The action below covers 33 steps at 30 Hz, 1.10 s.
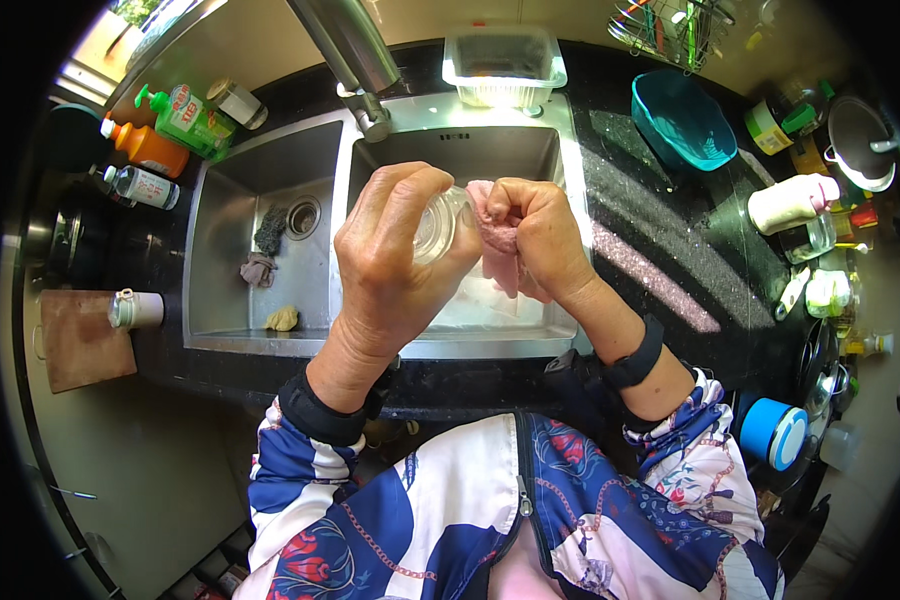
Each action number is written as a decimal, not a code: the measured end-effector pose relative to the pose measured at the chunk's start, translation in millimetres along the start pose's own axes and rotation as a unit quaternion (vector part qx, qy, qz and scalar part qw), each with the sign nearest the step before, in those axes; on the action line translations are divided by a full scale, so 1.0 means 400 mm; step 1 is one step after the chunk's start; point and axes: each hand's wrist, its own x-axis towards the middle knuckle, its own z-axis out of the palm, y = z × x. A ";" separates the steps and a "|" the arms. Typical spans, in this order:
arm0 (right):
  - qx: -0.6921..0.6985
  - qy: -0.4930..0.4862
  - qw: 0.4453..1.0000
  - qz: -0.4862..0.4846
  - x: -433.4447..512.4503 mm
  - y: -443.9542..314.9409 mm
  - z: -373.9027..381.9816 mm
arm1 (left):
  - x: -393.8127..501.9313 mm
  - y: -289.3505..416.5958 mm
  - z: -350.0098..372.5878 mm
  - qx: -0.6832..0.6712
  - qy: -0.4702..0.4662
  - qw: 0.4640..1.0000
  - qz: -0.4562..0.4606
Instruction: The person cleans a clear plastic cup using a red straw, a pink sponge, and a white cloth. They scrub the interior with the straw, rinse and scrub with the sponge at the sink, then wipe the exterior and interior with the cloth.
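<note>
Above the right basin of a steel double sink point(450, 349), my left hand point(401, 255) grips a clear glass vessel point(433, 229), its round end facing up; whether that is its mouth or base I cannot tell. Close beside it, my right hand point(544, 240) clutches a pink cloth point(499, 238), whose lower part hangs down. The cloth is next to the glass; whether they touch is unclear. In the left basin lie a dark scouring pad point(271, 230), a greyish crumpled rag point(258, 270) and a yellowish crumpled cloth point(282, 319), near the drain point(303, 217).
A steel faucet point(373, 116) rises behind the sink, beside a clear plastic container point(504, 67). Several bottles, including a green pump bottle point(191, 120), stand at left. A teal basin point(682, 120) and several jars are at right. A lidded jar point(136, 309) stands near a wooden board point(86, 341).
</note>
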 end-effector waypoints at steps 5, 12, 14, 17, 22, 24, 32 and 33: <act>-0.145 0.046 0.986 0.061 0.005 0.031 -0.058 | 0.012 0.014 -0.087 0.012 0.029 0.999 -0.032; -0.107 0.046 0.982 0.151 -0.022 0.021 -0.129 | 0.005 0.051 -0.158 -0.008 0.026 0.999 -0.022; -0.094 0.029 0.982 0.162 -0.031 0.022 -0.127 | 0.001 0.062 -0.142 -0.054 -0.005 0.998 0.009; -0.092 0.007 0.977 0.191 -0.045 0.018 -0.103 | 0.002 0.071 -0.117 -0.099 0.003 0.993 0.059; -0.085 0.025 0.985 0.148 -0.070 -0.016 -0.046 | 0.015 0.089 -0.092 -0.081 0.008 0.992 0.096; -0.118 0.034 0.983 0.136 -0.066 -0.021 -0.031 | 0.018 0.094 -0.088 -0.081 0.018 0.991 0.105; -0.132 0.078 0.971 0.184 -0.049 0.015 -0.027 | -0.017 0.075 -0.066 -0.204 -0.004 0.978 0.050; -0.106 0.047 0.978 0.176 -0.046 0.019 -0.034 | -0.024 0.064 -0.059 -0.239 -0.014 0.970 0.028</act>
